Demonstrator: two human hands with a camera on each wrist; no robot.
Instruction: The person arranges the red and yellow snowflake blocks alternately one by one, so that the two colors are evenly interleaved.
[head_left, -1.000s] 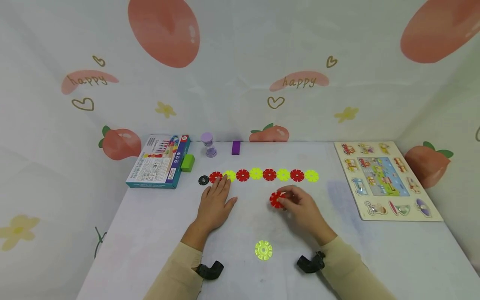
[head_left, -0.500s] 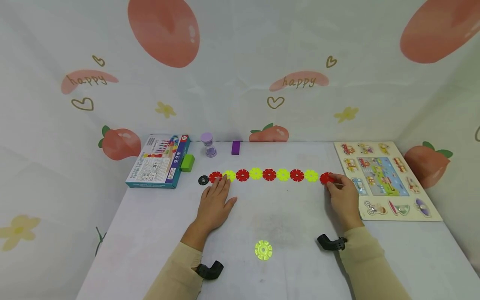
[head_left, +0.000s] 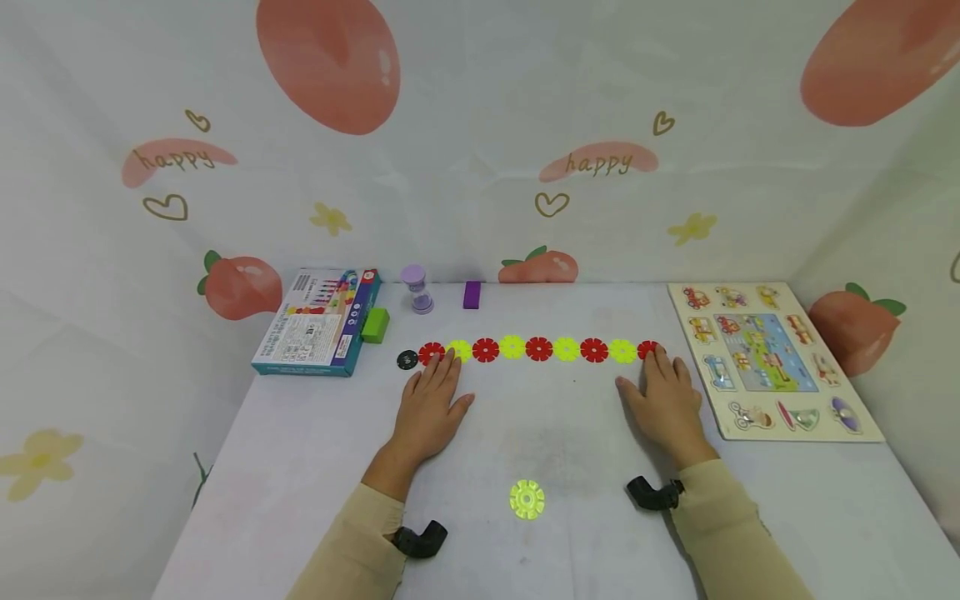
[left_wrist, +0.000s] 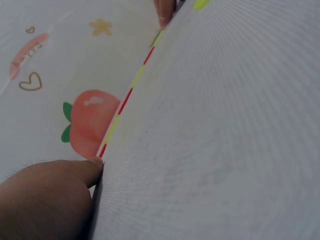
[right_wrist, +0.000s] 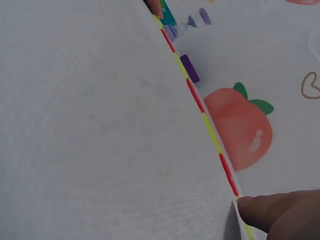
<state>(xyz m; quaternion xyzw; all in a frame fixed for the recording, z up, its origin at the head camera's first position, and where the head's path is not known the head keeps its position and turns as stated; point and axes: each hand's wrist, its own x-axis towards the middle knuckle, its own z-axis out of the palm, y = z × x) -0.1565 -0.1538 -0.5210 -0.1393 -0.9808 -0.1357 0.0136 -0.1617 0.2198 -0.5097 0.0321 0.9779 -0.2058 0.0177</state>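
A row of notched plastic discs, red and yellow in turn, runs across the table, with a small black disc at its left end. My left hand rests with straight fingers on the row's left part, its fingertips over a yellow disc and touching the red disc beside it. At the right end, the fingertips of my right hand lie on the last red disc, partly covering it. Left of that sits a yellow disc. One loose yellow disc lies nearer the front, between the forearms.
At the back left are a flat printed box, a green block, a purple hourglass and a purple block. A wooden picture puzzle board lies at the right. A printed cloth wall stands behind.
My right hand has carried a red disc from mid-table to the row's right end and let go of it. Its fingers now lie extended on that disc. The left hand has stayed put.
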